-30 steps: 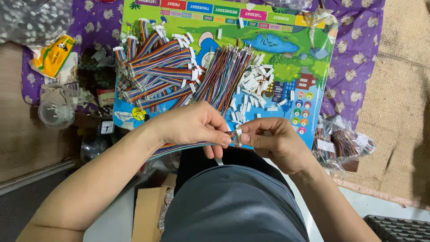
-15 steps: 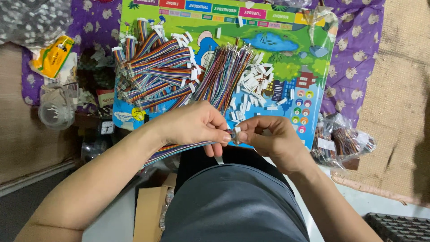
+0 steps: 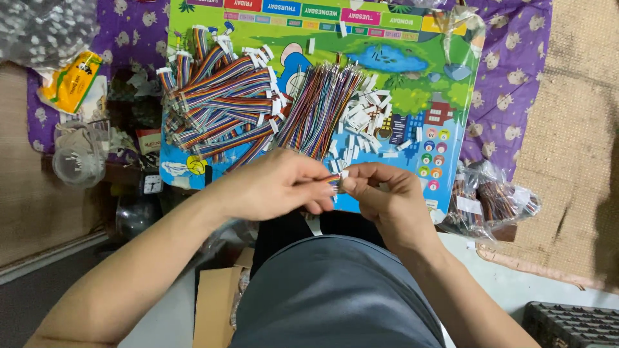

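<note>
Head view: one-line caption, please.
Left hand and right hand pinch a multicoloured wire strand above a colourful board.

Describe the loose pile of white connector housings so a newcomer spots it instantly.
Start at the colourful picture board on the purple cloth. Right of the straight rainbow wire bundle lies the white connector pile: small loose white plastic pieces, with no wires attached, unlike the finished cables at left.
</note>
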